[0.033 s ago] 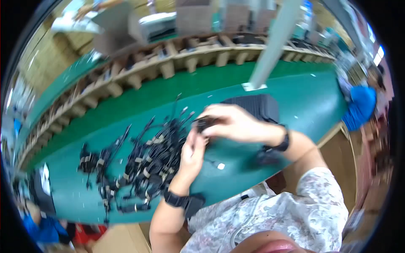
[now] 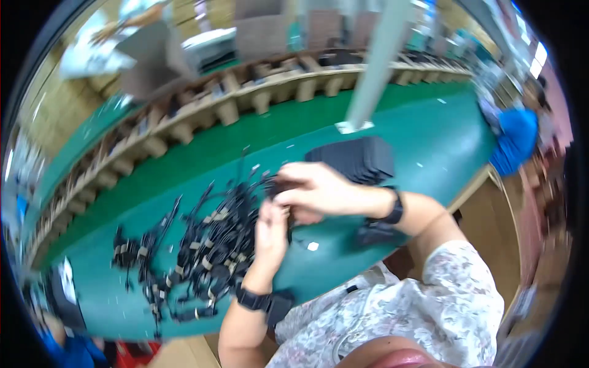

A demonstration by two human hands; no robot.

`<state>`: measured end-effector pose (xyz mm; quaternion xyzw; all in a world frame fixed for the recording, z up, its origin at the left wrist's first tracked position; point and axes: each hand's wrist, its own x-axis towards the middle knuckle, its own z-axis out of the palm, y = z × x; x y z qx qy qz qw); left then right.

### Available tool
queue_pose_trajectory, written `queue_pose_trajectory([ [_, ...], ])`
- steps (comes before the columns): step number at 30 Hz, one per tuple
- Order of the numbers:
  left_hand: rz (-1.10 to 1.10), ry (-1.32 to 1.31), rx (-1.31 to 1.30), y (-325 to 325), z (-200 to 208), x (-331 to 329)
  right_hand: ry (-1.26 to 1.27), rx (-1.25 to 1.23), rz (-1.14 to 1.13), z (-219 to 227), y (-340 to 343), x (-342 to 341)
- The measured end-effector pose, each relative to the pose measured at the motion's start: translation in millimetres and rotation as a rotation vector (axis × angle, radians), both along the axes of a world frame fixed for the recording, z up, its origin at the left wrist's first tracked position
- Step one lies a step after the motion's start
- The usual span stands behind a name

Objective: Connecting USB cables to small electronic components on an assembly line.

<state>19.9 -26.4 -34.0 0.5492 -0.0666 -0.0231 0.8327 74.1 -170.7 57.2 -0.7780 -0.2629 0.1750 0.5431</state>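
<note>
In front of me both hands meet over the green table. My right hand (image 2: 313,191) is closed with bent fingers round a small black cable bundle (image 2: 275,185), blurred and mostly covered by the fingers. From below, my left hand (image 2: 270,232) presses its fingers against the same bundle; its fingertips are partly hidden. Just left of the hands spreads a tangled pile of black cables (image 2: 211,245), several tied with pale bands. A fanned stack of flat black pieces (image 2: 359,158) lies beyond my right hand.
A long cardboard divider rack (image 2: 227,111) curves along the table's far side. A grey post (image 2: 375,70) rises from the green table (image 2: 442,132). People in blue are at the far right and lower left. An open cardboard box (image 2: 491,224) stands at the right edge.
The view has shifted slightly, so the table and rack sit further left. Both hands stay together at the black cable bundle; the right fingers now cover more of it.
</note>
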Motion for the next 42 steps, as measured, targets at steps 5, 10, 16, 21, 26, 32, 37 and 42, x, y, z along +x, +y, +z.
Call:
queue_pose_trajectory([
  [5, -0.394, 0.265, -0.017, 16, 28, 7, -1.412, -0.059, -0.054, -7, -14, 8],
  [10, -0.703, 0.379, 0.03, 2, 14, 7, -1.139, -0.343, 0.343, -27, -44, -16],
  [16, -0.301, 0.174, -0.08, 4, 32, 5, -1.07, -0.412, 0.26, 1, -45, 18],
  [21, -0.093, 0.123, 0.053, 17, 15, 14, -1.338, -0.706, -0.265, 59, -60, 106],
  [26, -0.191, 0.167, 0.047, 18, 9, 17, -0.997, -1.386, -0.638, 99, -78, 216],
  [32, -0.248, 0.177, 0.04, 26, 4, 10, -1.068, -1.582, -0.61, 85, -99, 295],
  [37, -0.247, 0.224, -0.009, 28, 4, 9, -0.883, -1.574, -0.608, 47, -98, 334],
  [42, -0.236, 0.255, -0.05, 28, 4, 9, -0.912, -1.363, -0.639, -19, -112, 358],
])
